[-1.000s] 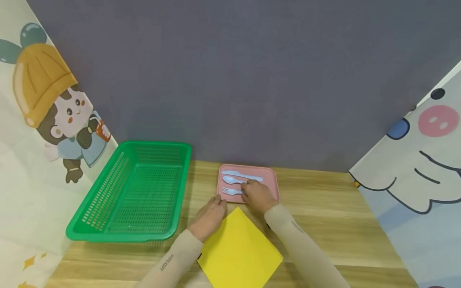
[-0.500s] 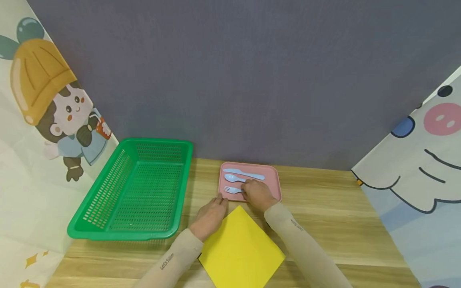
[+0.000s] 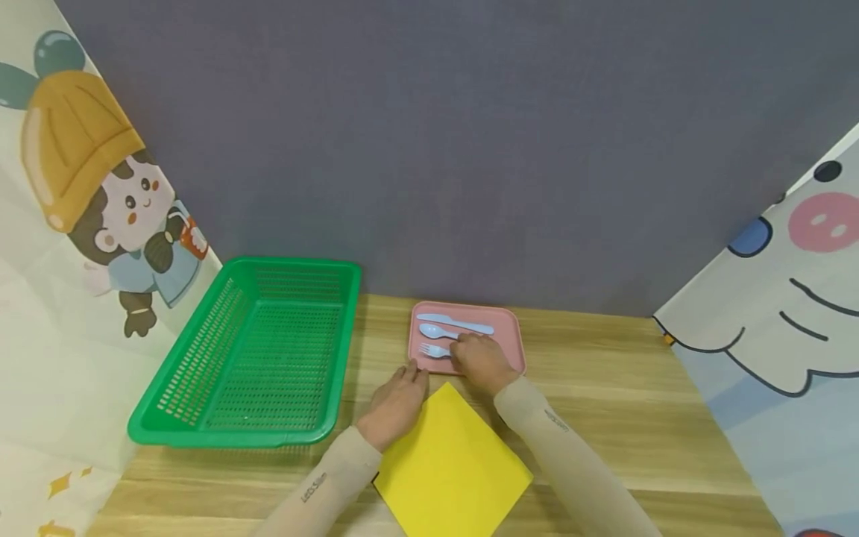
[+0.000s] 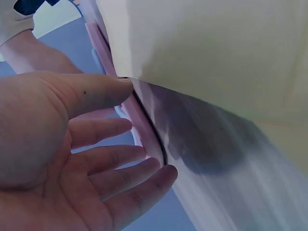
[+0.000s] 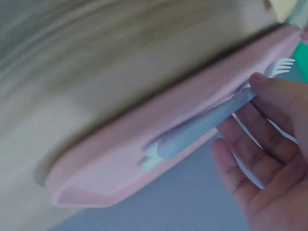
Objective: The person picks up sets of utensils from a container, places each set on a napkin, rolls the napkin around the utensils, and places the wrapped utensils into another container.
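Observation:
A pink tray [image 3: 506,328] lies on the wooden table with a pale blue knife [image 3: 463,324], spoon [image 3: 432,331] and fork [image 3: 434,350] set side by side on it. My right hand [image 3: 482,361] is over the tray's near right part. In the right wrist view its thumb and fingers pinch the fork [image 5: 209,122] by the handle. My left hand [image 3: 396,399] is at the tray's near left corner, with fingers extended and fingertips right at the rim. In the left wrist view the palm [image 4: 62,187] is bare, holding nothing.
A green perforated basket [image 3: 335,373] stands on the left of the table. A yellow square sheet [image 3: 452,466] lies between the forearms, in front of the tray. A grey panel [image 3: 429,149] rises behind the table, with printed cloth at both sides.
Over the last second the fork has shifted slightly toward the spoon under my right hand. My left hand stays at the tray's corner. The head view has shifted slightly.

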A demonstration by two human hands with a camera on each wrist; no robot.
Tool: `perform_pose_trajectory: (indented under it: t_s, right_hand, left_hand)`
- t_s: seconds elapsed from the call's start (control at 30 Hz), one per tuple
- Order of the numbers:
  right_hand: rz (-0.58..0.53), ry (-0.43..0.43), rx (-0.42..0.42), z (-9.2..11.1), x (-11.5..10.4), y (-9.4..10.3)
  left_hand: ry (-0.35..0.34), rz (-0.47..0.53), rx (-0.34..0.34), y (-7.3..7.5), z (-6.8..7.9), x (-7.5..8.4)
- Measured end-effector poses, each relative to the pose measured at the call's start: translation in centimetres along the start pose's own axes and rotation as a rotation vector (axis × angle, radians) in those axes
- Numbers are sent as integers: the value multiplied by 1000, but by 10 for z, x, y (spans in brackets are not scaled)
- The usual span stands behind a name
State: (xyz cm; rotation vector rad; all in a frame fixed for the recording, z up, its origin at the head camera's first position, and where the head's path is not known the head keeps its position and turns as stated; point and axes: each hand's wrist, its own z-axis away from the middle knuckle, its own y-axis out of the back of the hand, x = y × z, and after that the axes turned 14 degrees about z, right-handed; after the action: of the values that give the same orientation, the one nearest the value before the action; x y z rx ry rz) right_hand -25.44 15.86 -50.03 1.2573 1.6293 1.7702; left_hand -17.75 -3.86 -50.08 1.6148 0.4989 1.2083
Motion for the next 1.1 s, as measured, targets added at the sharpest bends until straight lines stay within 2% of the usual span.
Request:
perform_pose_trajectory:
  t_s: [0.17, 0.27, 0.43, 0.5, 0.6, 0.7, 0.77, 0.83, 1.1]
  right_hand:
    - [-64, -10, 58, 8, 0, 16]
    - [-135, -6, 98, 17, -2, 29]
    - [-142, 4, 111, 38, -13, 46]
    - [-152, 8, 112, 47, -19, 51]
    - [-173, 3, 92, 57, -27, 55]
    - [-217, -18, 45, 64, -34, 56]
    - [-274, -38, 10, 67, -36, 56]
    - [-339, -63, -15, 69, -40, 55]
    - [-525, -219, -141, 72, -63, 49]
  left_hand:
    - [-91, -49, 59, 2, 13, 5]
    - [-163, -96, 94, 4, 27, 9]
    - [-266, -183, 129, 8, 54, 11]
    - [-264, -197, 107, 10, 65, 12]
    - [-222, -160, 53, 13, 79, 13]
    - [-171, -59, -25, 14, 92, 14]
    - [-165, -6, -55, 14, 98, 13]
    - [-148, 35, -93, 14, 103, 12]
    - [-135, 51, -141, 10, 112, 6]
